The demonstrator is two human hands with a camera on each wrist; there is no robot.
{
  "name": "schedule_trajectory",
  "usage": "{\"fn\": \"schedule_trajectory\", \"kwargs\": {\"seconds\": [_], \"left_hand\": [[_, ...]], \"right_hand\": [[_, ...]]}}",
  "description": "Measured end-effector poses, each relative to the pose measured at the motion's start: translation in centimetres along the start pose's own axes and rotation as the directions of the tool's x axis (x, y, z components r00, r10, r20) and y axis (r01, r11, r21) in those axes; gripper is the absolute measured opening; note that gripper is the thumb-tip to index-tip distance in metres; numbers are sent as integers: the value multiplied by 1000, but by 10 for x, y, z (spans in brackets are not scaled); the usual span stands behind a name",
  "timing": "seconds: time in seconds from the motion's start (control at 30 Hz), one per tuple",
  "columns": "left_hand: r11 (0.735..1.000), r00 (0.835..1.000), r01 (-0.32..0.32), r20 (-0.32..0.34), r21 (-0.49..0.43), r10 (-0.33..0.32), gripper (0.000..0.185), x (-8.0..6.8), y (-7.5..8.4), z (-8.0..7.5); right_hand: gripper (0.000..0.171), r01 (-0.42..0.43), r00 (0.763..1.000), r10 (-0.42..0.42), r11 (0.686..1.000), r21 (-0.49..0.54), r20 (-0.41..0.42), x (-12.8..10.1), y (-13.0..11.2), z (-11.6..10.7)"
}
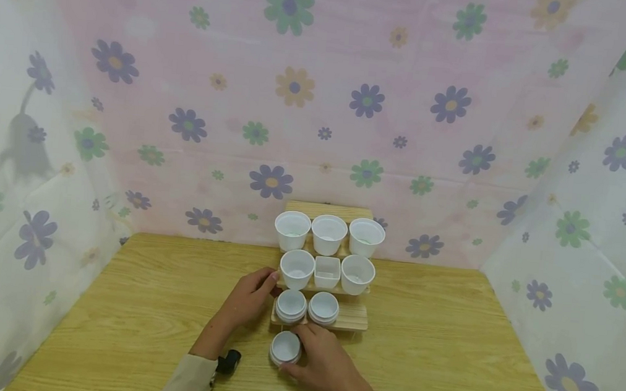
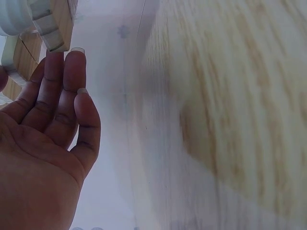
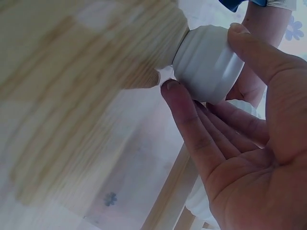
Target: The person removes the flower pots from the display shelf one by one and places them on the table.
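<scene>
A small white ribbed cup (image 1: 285,348) stands at the tabletop in front of a tiered wooden rack (image 1: 355,318). My right hand (image 1: 326,359) pinches this cup between thumb and fingers, as the right wrist view (image 3: 259,158) also shows. At the rack's left end, my left hand (image 1: 248,301) has its fingers loosely extended by the middle tier; in the left wrist view, fingertips (image 2: 76,57) meet the wooden plank (image 2: 57,24). Two matching ribbed cups, a left one (image 1: 291,306) and a right one (image 1: 323,308), sit on the lowest tier.
The middle tier carries two round white cups (image 1: 296,269) (image 1: 357,275) with a square cup (image 1: 327,272) between them. Three larger white cups (image 1: 329,234) line the top tier. Behind the wooden table (image 1: 433,355) hangs a flowered cloth (image 1: 319,128).
</scene>
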State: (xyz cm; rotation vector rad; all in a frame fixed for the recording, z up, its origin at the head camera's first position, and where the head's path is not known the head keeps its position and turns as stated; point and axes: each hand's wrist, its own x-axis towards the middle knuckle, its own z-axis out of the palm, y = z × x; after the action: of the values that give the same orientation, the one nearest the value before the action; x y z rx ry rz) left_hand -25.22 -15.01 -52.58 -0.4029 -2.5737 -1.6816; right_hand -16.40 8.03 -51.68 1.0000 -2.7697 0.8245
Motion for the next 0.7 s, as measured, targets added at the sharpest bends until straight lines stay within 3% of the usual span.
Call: {"fn": "schedule_trajectory", "kwargs": {"seconds": [0.7], "left_hand": [[1000, 1000, -2, 2, 0, 2, 37, 1, -1, 1]], "right_hand": [[60, -61, 997, 62, 998, 28, -49, 0, -4, 4]]}}
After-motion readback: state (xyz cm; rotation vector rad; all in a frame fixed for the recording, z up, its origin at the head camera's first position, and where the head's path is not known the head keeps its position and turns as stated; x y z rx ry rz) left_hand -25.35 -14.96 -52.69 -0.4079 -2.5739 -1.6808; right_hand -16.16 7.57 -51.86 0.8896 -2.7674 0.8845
